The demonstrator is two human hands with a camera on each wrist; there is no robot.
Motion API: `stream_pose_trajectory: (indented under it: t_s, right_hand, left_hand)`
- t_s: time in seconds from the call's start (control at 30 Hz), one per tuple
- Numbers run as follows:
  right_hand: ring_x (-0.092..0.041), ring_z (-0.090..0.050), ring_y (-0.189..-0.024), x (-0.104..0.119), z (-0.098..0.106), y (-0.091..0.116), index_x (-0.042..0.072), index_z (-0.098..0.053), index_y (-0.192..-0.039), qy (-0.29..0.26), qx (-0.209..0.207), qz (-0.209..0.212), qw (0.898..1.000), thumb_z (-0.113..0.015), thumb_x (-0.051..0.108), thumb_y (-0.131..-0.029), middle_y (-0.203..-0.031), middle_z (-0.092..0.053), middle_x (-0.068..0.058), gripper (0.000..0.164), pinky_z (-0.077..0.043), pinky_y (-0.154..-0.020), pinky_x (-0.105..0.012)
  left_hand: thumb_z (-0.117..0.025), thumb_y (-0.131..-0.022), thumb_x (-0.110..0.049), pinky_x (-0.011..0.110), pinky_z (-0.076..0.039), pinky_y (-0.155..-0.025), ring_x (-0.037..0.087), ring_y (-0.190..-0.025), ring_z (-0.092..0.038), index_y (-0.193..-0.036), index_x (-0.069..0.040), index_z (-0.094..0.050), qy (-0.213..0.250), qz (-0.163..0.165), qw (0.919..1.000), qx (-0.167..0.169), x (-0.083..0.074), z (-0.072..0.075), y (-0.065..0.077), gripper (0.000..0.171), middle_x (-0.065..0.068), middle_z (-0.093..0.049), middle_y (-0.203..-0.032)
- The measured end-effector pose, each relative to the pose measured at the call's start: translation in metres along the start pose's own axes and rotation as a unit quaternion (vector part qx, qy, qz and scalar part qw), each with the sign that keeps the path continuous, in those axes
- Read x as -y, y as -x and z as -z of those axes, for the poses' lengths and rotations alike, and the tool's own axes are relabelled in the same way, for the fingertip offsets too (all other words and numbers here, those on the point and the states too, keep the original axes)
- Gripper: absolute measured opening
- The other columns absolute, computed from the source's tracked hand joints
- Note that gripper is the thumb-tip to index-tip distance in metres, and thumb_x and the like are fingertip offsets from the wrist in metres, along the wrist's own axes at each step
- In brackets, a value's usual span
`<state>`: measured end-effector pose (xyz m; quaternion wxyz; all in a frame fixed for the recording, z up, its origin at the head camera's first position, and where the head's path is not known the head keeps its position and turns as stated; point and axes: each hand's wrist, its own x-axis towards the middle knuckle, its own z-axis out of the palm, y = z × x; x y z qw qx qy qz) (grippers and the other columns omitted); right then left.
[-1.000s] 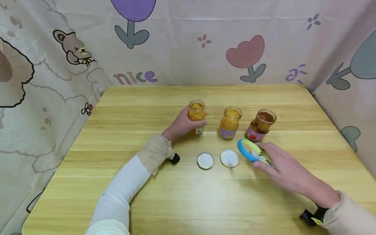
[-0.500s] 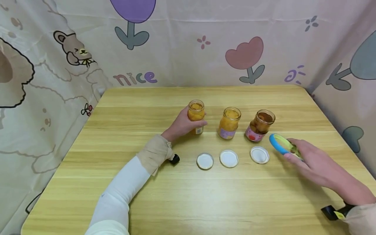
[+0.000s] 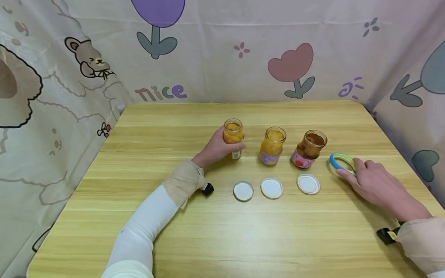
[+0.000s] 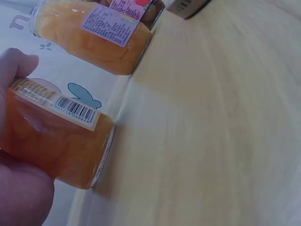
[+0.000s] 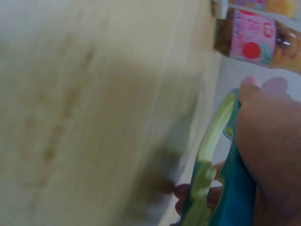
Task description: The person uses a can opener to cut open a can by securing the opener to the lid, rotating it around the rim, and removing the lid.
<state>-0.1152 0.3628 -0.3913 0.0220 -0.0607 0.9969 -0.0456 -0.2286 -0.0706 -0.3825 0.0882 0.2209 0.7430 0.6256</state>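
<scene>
My left hand (image 3: 217, 148) grips an uncapped glass jar of orange fruit (image 3: 233, 135), upright on the table; its barcode label shows in the left wrist view. To its right stand a second open jar of orange fruit (image 3: 270, 147) with a purple label and an open dark jar (image 3: 303, 155) with a pink label. At the right, my right hand (image 3: 380, 187) holds a blue and green jar opener (image 3: 337, 163) low over the table. In the right wrist view, thumb and fingers lie on either side of the opener (image 5: 237, 176).
Three lids lie in front of the jars, pale inside up: a left lid (image 3: 243, 191), a middle lid (image 3: 272, 188) and a right lid (image 3: 308, 184). The wooden table (image 3: 215, 239) ends at a printed cloth (image 3: 215, 69) behind and at both sides.
My right hand has carried the jar opener rightward, away from the right lid, and down toward the table. The right lid has come into full view. My left hand stays on its jar.
</scene>
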Motion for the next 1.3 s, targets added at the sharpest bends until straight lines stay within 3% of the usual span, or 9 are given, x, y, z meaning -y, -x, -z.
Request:
stream_pose_trajectory:
  t_s: [0.3,0.53,0.8,0.93,1.03,1.13,1.2,1.27,1.3]
  right_hand:
    - [-0.041,-0.049,-0.071,0.003,-0.003,-0.009,-0.013,-0.047,-0.102,0.012,-0.009,-0.011,1.0,-0.037,0.064,-0.095,-0.092,-0.042,-0.03,0.078,-0.04,-0.044,-0.047]
    - [-0.05,-0.049,-0.075,0.007,-0.005,-0.01,-0.018,-0.044,-0.105,0.019,-0.005,-0.012,1.0,-0.042,0.068,-0.09,-0.095,-0.041,-0.035,0.088,-0.043,-0.052,-0.059]
    - [-0.053,-0.049,-0.073,0.004,-0.011,-0.007,-0.019,-0.044,-0.103,0.014,-0.019,-0.01,1.0,-0.05,0.067,-0.088,-0.093,-0.041,-0.037,0.087,-0.042,-0.06,-0.062]
    - [-0.053,-0.05,-0.072,0.004,-0.008,-0.009,-0.022,-0.043,-0.108,0.005,-0.005,-0.006,1.0,-0.049,0.066,-0.089,-0.094,-0.041,-0.039,0.09,-0.042,-0.064,-0.062]
    - [-0.057,-0.05,-0.08,0.002,0.0,-0.011,-0.021,-0.04,-0.121,-0.015,0.02,-0.017,1.0,-0.041,0.065,-0.093,-0.103,-0.04,-0.043,0.091,-0.042,-0.067,-0.064]
    - [-0.062,-0.043,-0.094,-0.001,0.013,-0.012,-0.019,-0.03,-0.136,-0.023,0.019,-0.041,0.999,-0.034,0.064,-0.096,-0.116,-0.034,-0.048,0.092,-0.037,-0.074,-0.069]
    - [-0.063,-0.036,-0.103,-0.003,0.023,-0.014,-0.016,-0.025,-0.141,-0.028,-0.014,-0.054,0.998,-0.034,0.062,-0.097,-0.123,-0.03,-0.048,0.091,-0.034,-0.078,-0.071]
    - [-0.063,-0.03,-0.109,-0.004,0.034,-0.018,-0.012,-0.02,-0.146,-0.038,-0.055,-0.058,0.996,-0.036,0.06,-0.097,-0.128,-0.027,-0.048,0.089,-0.03,-0.081,-0.073]
    - [-0.062,-0.029,-0.111,-0.004,0.039,-0.02,-0.009,-0.018,-0.148,-0.042,-0.08,-0.052,0.995,-0.038,0.058,-0.097,-0.131,-0.027,-0.046,0.087,-0.028,-0.084,-0.073]
  left_hand:
    - [-0.079,-0.079,-0.02,0.035,-0.048,-0.093,0.021,-0.103,-0.059,-0.127,-0.012,-0.049,-0.004,-0.011,0.9999,0.005,0.022,0.003,-0.011,0.058,0.012,-0.061,-0.118]
    - [-0.081,-0.077,-0.03,0.035,-0.049,-0.092,0.019,-0.101,-0.059,-0.127,-0.014,-0.048,-0.029,0.003,0.9996,0.005,0.021,0.005,-0.008,0.062,0.005,-0.061,-0.114]
    - [-0.08,-0.076,-0.038,0.036,-0.049,-0.09,0.02,-0.099,-0.059,-0.133,-0.019,-0.04,-0.066,0.009,0.9976,0.016,0.022,0.006,-0.003,0.072,0.004,-0.058,-0.112]
    - [-0.08,-0.073,-0.045,0.039,-0.045,-0.095,0.018,-0.108,-0.055,-0.138,-0.026,-0.032,-0.093,0.003,0.9954,0.019,0.023,0.013,0.001,0.083,-0.001,-0.054,-0.121]
    - [-0.078,-0.075,-0.048,0.045,-0.037,-0.104,0.017,-0.122,-0.045,-0.144,-0.031,-0.024,-0.121,-0.024,0.9923,0.018,0.022,0.026,0.01,0.089,-0.002,-0.045,-0.135]
    - [-0.064,-0.086,-0.054,0.05,-0.029,-0.108,0.02,-0.132,-0.033,-0.15,-0.029,-0.019,-0.154,-0.063,0.986,0.008,0.018,0.046,0.023,0.081,0.0,-0.034,-0.147]
    - [-0.049,-0.093,-0.058,0.052,-0.027,-0.108,0.023,-0.135,-0.03,-0.151,-0.026,-0.022,-0.191,-0.081,0.9782,-0.01,0.012,0.062,0.032,0.071,0.003,-0.03,-0.151]
    - [-0.036,-0.097,-0.059,0.054,-0.027,-0.108,0.025,-0.136,-0.029,-0.151,-0.023,-0.025,-0.253,-0.082,0.9632,-0.035,0.003,0.078,0.04,0.065,0.005,-0.028,-0.152]
    - [-0.032,-0.098,-0.062,0.056,-0.025,-0.109,0.026,-0.138,-0.026,-0.151,-0.023,-0.026,-0.295,-0.076,0.9514,-0.049,-0.002,0.086,0.044,0.066,0.005,-0.027,-0.153]
